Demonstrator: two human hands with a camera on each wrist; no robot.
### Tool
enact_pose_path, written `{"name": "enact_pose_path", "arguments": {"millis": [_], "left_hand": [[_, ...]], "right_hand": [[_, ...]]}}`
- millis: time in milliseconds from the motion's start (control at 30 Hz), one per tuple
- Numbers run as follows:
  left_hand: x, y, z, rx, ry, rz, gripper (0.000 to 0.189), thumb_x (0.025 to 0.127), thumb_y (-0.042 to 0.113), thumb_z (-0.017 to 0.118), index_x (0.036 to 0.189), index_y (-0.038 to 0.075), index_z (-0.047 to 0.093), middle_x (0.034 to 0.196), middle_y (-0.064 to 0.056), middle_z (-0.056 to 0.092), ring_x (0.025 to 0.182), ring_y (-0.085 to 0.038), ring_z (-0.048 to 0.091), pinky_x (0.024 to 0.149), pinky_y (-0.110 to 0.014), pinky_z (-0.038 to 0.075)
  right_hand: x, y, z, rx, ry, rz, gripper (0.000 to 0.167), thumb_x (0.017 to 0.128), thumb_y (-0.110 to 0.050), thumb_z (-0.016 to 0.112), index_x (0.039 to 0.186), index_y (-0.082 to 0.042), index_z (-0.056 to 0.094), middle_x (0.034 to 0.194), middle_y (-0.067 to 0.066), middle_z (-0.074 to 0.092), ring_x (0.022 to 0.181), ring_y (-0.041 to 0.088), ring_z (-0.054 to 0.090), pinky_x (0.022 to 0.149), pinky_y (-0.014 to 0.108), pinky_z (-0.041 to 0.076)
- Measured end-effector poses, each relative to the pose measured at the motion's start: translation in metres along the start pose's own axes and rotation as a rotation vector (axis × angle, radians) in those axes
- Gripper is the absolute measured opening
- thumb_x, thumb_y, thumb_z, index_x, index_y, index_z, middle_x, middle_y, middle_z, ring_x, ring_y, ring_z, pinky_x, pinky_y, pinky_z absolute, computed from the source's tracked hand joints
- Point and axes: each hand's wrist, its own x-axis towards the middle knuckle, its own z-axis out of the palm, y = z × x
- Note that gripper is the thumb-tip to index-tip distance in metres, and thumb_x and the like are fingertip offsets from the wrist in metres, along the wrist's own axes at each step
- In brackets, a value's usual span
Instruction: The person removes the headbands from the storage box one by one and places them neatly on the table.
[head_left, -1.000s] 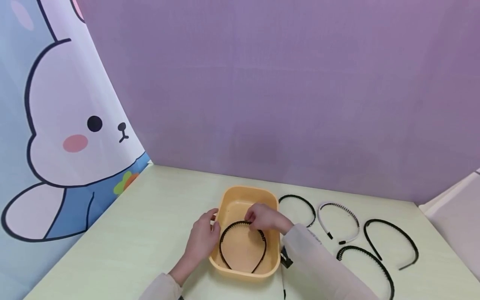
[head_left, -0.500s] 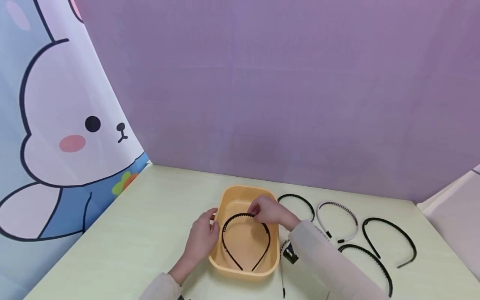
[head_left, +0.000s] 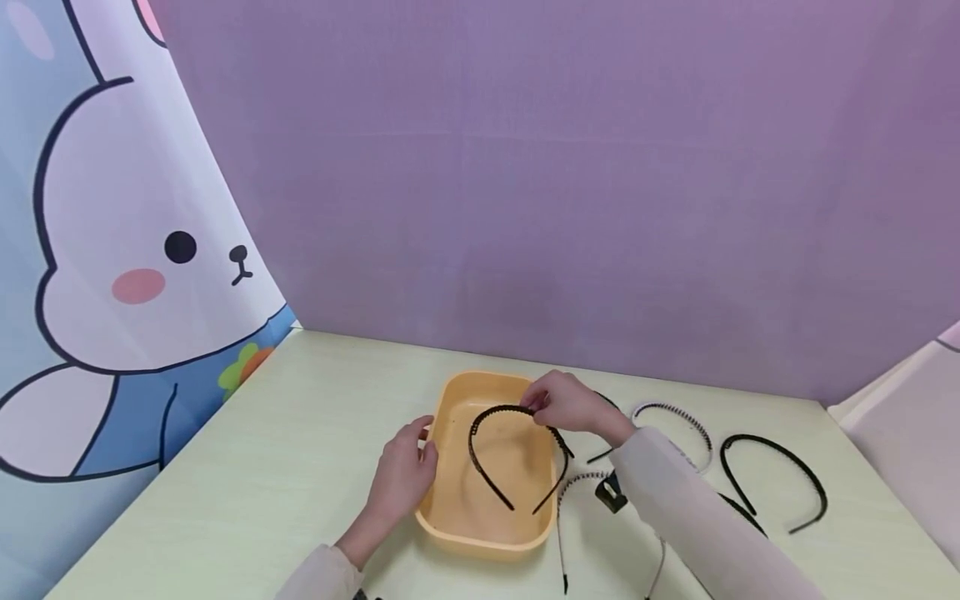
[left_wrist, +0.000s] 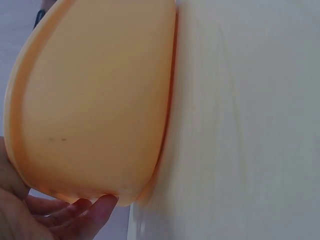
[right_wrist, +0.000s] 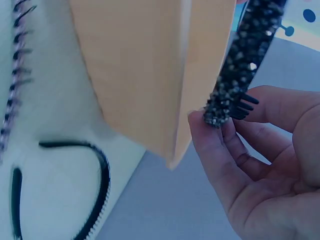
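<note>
My right hand pinches a black headband near the top of its arch, thumb against fingertips. In the right wrist view the headband shows a glittery, stone-studded outer face and small comb teeth. It hangs over the orange-yellow plastic basin, with its two ends pointing down and toward me. My left hand holds the basin's left side by the rim. Its fingers press against the outer wall in the left wrist view.
Right of the basin lie a white toothed headband, another white one with black teeth, and a thin black headband. My right forearm partly covers another black headband. A purple curtain closes off the back.
The right hand has lifted the black headband from inside the basin, moving it up and to the right. The left hand keeps its hold on the basin.
</note>
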Motion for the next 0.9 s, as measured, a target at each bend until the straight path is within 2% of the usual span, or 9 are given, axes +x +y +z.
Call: {"name": "enact_pose_path", "arguments": {"millis": [233,400,733,900], "left_hand": [[0.001,0.000,0.002,0.001,0.022,0.029,0.036,0.088,0.001,0.053,0.122,-0.008,0.056,0.099,-0.019,0.065,0.067,-0.013,0.059,0.053,-0.021,0.044],[0.002,0.000,0.002,-0.004,0.010,0.019,0.036,0.089,0.002,0.052,0.123,-0.008,0.056,0.100,-0.020,0.064,0.066,-0.012,0.058,0.051,-0.021,0.044],[-0.003,-0.005,-0.004,-0.017,-0.016,0.027,0.036,0.089,0.002,0.052,0.124,-0.009,0.055,0.102,-0.022,0.065,0.067,-0.013,0.059,0.051,-0.020,0.044],[-0.007,-0.006,-0.007,-0.018,-0.019,0.043,0.036,0.088,0.001,0.052,0.123,-0.009,0.056,0.101,-0.022,0.065,0.068,-0.014,0.060,0.052,-0.021,0.045]], "right_hand": [[-0.014,0.008,-0.016,-0.009,0.010,-0.005,0.022,0.079,0.006,0.059,0.097,0.004,0.071,0.088,0.015,0.070,0.073,0.011,0.059,0.064,0.025,0.050],[-0.025,0.015,-0.023,0.004,0.016,0.038,0.022,0.080,0.006,0.059,0.099,0.004,0.071,0.086,0.009,0.069,0.072,0.010,0.057,0.062,0.026,0.049],[-0.055,0.022,-0.025,-0.027,0.059,0.090,0.026,0.081,0.004,0.060,0.106,0.006,0.068,0.100,0.014,0.068,0.088,0.020,0.064,0.073,0.033,0.054],[-0.071,0.026,-0.025,-0.034,0.075,0.113,0.025,0.080,0.004,0.060,0.104,0.005,0.068,0.100,0.015,0.068,0.088,0.022,0.064,0.073,0.035,0.054]]}}
